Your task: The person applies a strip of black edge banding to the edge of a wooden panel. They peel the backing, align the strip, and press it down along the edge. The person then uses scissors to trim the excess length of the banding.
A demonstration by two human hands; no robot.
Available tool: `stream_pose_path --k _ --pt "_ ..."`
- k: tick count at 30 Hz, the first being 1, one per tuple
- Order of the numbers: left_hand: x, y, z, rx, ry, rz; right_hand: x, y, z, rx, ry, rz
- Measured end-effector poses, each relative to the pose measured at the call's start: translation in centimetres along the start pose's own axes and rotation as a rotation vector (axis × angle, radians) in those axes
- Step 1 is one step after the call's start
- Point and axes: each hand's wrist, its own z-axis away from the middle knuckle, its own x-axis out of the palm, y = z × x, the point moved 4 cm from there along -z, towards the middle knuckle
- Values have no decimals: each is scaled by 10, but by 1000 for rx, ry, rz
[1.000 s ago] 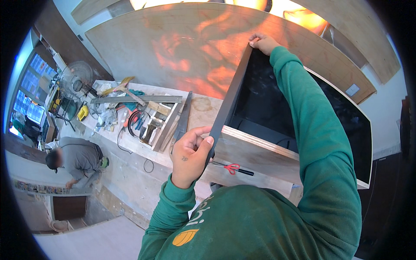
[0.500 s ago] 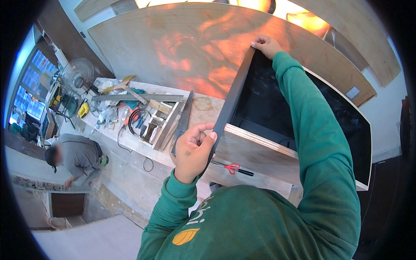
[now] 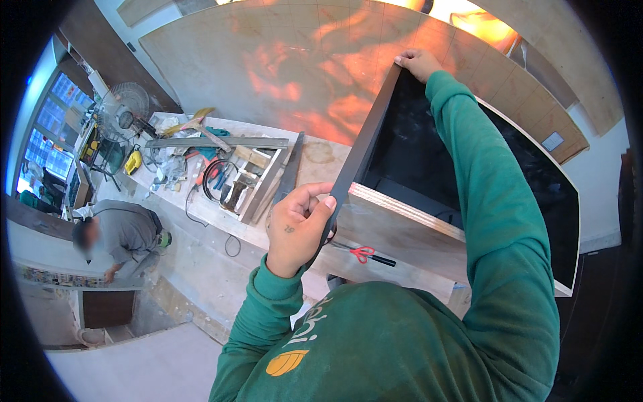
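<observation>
A long dark strip of edge banding [image 3: 368, 134] runs along the left edge of an open-topped plywood box [image 3: 408, 213] with a black inside. My left hand [image 3: 293, 231] pinches the strip between thumb and fingers at the box's near corner, and its loose end hangs down below that hand. At the far corner, my right hand [image 3: 420, 65] has its fingertips closed on the strip's other end. Just below the box's near side lie red-handled scissors [image 3: 362, 254], beside a slim black-handled tool [image 3: 383, 260].
On the workbench [image 3: 318, 155] to the left are a metal straightedge [image 3: 221, 142], a wooden tray [image 3: 258, 194] of tools and a coiled black cable [image 3: 209, 179]. A fan [image 3: 124, 114] stands beyond. At far left a person in grey [image 3: 127, 231] bends low. A large curved panel [image 3: 268, 74] rises behind.
The view has shifted slightly, so the bench and box sit a little differently. Both hands keep their hold on the strip at the same two corners.
</observation>
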Motion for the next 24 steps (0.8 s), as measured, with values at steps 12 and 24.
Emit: stream_pose_path --k 12,24 --pt "-2 -5 -3 -27 -28 -74 0 2 -4 -1 -21 -2" --pt "2 -4 1 5 -1 -76 0 1 -4 23 -42 38"
